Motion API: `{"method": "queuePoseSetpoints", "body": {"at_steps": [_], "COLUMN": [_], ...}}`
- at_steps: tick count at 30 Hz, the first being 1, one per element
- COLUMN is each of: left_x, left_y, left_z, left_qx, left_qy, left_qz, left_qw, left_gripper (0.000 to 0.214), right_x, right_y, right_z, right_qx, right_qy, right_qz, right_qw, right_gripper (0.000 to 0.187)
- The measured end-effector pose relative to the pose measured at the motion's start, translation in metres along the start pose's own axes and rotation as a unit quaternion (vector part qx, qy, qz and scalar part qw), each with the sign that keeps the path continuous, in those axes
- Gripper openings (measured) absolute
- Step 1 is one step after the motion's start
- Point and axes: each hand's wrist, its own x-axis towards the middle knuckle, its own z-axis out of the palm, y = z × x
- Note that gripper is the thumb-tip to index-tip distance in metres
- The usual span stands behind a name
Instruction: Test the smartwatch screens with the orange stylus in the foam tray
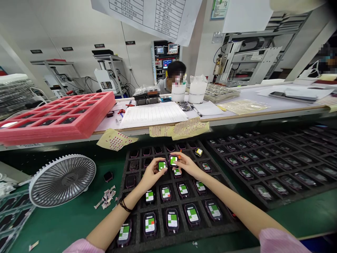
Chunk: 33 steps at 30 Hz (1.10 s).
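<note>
Black foam forms the tray [189, 234] on the green worktop [79, 225], and two lit watches are held over it, nearer its far edge than its near one. The left hand [152, 174] pinches one watch [162, 166] between thumb and fingers; the right hand [188, 165] pinches the other watch [173, 160] just beside it, fingertips close to the screen. A weak pinch on the smooth cases could drop either onto the watches below, a stray fingertip could tap a screen, and such look-alikes could easily get swapped between pockets. Their green-and-white screens carry print too small to read, as do the dark wall labels [99, 46]. Chinese characters fill the hanging sheet [150, 14], where the row numbers 49, 50 and 100 are legible; no brand can be made out.
</note>
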Motion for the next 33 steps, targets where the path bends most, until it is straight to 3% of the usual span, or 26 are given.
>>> {"method": "queuePoseSetpoints", "body": {"at_steps": [8, 16, 33], "left_x": [0.0001, 0.0008, 0.0015], "left_y": [-0.0005, 0.001, -0.0019], "left_z": [-0.0002, 0.0005, -0.0013], "left_qx": [0.016, 0.007, 0.009], "left_qy": [-0.013, -0.012, -0.015], "left_qz": [-0.005, -0.015, -0.012], "left_qw": [1.0, 1.0, 1.0], "left_gripper": [0.039, 0.033, 0.035], "right_x": [0.0007, 0.0003, 0.0004], "right_y": [0.0022, 0.0005, -0.0025], "right_z": [-0.0011, -0.0022, -0.0009], "right_qx": [-0.01, -0.044, -0.05], "right_qy": [0.007, 0.026, 0.049], "right_qz": [-0.001, -0.003, 0.014], "right_qw": [1.0, 0.999, 0.997], "right_gripper": [0.044, 0.033, 0.03]}}
